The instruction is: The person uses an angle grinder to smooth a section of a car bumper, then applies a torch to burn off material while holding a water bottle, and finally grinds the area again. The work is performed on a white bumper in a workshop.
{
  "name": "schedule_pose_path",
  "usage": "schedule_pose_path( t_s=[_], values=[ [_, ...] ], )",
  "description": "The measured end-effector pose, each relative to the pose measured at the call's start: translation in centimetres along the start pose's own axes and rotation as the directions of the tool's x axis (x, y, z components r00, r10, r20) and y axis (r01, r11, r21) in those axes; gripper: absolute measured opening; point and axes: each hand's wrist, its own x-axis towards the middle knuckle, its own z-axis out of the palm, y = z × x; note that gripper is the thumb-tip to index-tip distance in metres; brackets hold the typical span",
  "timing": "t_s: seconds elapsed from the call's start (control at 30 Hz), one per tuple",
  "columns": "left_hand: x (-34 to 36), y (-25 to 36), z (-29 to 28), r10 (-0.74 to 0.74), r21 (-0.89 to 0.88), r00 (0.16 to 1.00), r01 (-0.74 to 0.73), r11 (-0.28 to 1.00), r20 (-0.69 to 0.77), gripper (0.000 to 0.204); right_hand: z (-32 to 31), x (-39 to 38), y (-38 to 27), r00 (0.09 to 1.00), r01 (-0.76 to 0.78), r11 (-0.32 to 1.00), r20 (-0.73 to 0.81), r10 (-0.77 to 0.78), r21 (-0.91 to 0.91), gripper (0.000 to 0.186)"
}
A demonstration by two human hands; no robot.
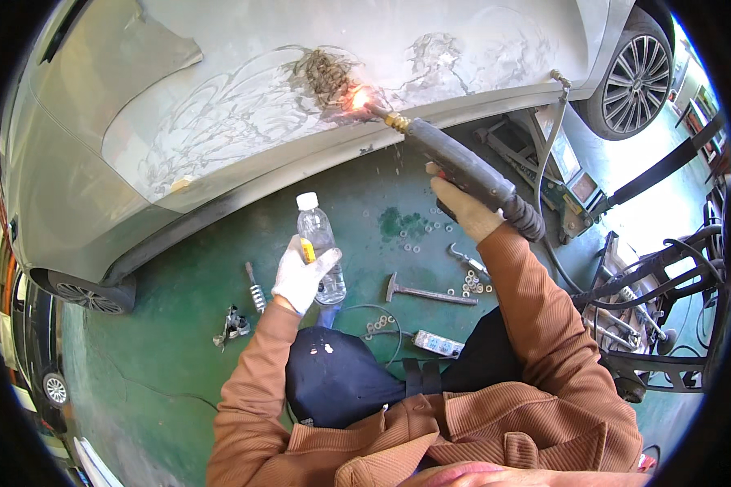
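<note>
My left hand, in a white glove, is closed around an upright clear plastic bottle with a white cap. My gloved right hand grips a long dark tool with a brass fitting, its tip meeting the car's side panel at a bright orange glow. Beside the glow is a brown, scorched, rough patch on the silver-grey car, whose lower panel is scuffed and sanded.
On the green floor lie a hammer, a spring-like tool, several washers and a power strip. A jack sits by the sill. Wheeled equipment with hoses stands right. A black car is far left.
</note>
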Motion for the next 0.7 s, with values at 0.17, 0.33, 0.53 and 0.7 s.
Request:
schedule_pose_path(
  t_s=[0.17,0.33,0.53,0.7],
  values=[
    [-0.4,0.3,0.2,-0.003,-0.152,1.0,0.005,0.988,0.011,0.044,0.5,2.8,4.0,0.985,0.049,0.985,-0.158,-0.075,-0.164,0.028],
    [-0.5,-1.2,-0.7,-0.021,-0.196,0.999,0.029,0.98,0.04,0.045,1.3,1.8,0.7,0.957,0.164,0.861,-0.135,-0.257,-0.481,0.027],
    [-0.2,-0.9,0.3,-0.009,-0.212,1.0,0.013,0.977,0.02,0.046,-0.5,1.0,1.8,0.945,0.208,0.758,-0.074,-0.319,-0.618,0.025],
    [0.7,-0.9,0.5,-0.004,-0.08,0.997,0.01,0.997,0.079,0.046,0.6,2.3,0.0,0.963,0.105,0.765,-0.128,-0.238,-0.635,0.022]
  ],
)
